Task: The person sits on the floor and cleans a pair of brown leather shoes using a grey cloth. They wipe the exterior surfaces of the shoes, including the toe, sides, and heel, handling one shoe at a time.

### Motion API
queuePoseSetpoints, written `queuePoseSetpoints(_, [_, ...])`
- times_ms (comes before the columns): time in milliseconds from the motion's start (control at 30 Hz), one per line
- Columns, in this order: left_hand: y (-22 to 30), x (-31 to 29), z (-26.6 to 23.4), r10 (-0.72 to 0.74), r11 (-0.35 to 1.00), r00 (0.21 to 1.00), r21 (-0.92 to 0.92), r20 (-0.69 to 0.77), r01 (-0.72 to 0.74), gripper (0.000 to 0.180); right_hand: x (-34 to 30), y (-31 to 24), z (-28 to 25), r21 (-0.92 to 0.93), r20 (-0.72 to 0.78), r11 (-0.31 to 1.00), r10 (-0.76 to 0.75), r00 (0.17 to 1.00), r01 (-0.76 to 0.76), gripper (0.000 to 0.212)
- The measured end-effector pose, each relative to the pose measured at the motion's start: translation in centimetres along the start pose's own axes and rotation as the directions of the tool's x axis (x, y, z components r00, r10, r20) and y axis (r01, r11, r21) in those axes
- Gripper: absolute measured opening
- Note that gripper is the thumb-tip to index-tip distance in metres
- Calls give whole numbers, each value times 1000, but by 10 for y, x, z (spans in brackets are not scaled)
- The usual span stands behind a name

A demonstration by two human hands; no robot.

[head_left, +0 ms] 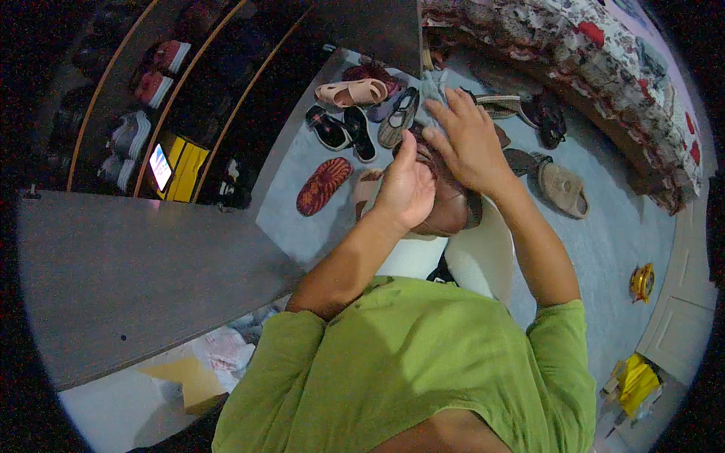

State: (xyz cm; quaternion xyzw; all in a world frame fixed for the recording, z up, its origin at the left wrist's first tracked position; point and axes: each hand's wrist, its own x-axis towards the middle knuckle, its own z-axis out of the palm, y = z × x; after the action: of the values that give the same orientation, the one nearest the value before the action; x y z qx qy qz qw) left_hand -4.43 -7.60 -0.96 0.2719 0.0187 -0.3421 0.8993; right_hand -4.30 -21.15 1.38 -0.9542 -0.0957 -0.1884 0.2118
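"Shoe (pixel 455 210): where is it?"
"Over the lap (pixel 481 253) (I can't tell whether they touch)."
"And the grip?"
"The right hand (pixel 470 147) spreads its fingers (pixel 462 107) over the far part; the left hand (pixel 405 185) cups the near side, its hold too hidden to tell."
"Risk?"
"A loose left hand could let it slip."

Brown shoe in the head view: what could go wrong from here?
Slip: the right hand has its fingers spread, so the brown shoe might slide free.
Mix-up: if dropped, it could land among loose footwear such as the pale pink clog.
Knock: the lit phone beside the yellow box could tip if bumped.
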Motion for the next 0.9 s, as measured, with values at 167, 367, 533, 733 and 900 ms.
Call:
queuePoseSetpoints(167, [-1,1,3,-15,999,999,-44,36,17,52,21,18,11,225,-14,951,222,975,-213,45])
queuePoseSetpoints(367, [0,0,10,-1,1000,998,30,55,-1,35,4,31,-3,397,-204,915,167,965,-74,43])
queuePoseSetpoints(533, [21,-14,54,-42,873,987,486,157,-40,20,-16,19,-64,146,-411,988,102,906,-45,41])
queuePoseSetpoints(733, [5,-4,42,40,321,899,846,437,-426,27,-37,19,-81,-261,-336,965,-109,936,19,36])
queuePoseSetpoints(900, [-2,-3,49,-34,-10,898,898,438,-439,31,-38,24,-77,-190,-299,982,-60,952,2,27])
